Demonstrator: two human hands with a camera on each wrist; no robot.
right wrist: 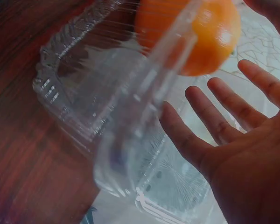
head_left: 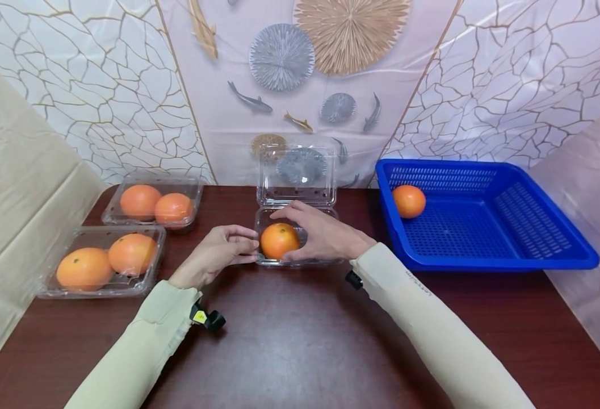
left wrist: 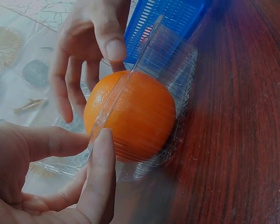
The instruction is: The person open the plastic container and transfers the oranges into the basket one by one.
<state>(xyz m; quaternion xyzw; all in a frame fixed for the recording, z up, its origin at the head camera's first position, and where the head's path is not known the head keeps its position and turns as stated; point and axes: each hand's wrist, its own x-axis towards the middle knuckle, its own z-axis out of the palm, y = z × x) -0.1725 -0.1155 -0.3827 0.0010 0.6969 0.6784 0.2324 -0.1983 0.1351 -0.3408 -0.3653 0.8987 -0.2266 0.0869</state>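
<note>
Orange point(head_left: 278, 240) in open clamshell point(head_left: 296, 227) on desk point(head_left: 300, 341).
Left hand point(head_left: 217, 254) pinching the flimsy, slippery tray rim; right hand point(head_left: 325, 234) spread, relaxed, over the firm, round fruit.

A round, glossy orange point(head_left: 278, 240) sits in the left end of a clear plastic box point(head_left: 325, 261) — lid point(head_left: 297, 175) open and upright — standing mid-surface, its right half holding nothing.
</note>
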